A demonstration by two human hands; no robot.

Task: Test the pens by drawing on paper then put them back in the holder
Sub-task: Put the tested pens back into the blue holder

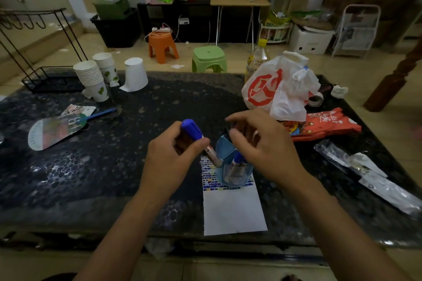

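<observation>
White paper (235, 210) lies at the near edge of the dark counter (91, 166), its far end covered in coloured marks, and the blue holder (230, 166) stands on that end with pens inside. Left hand (175, 150) has its grip closed around a blue-capped pen (199, 140), tilted, lower end beside the holder's rim. Right hand (258, 143) hovers over the holder, fingers loosely spread; behind, a plastic bag (280, 91) and stacked paper cups (93, 77).
</observation>
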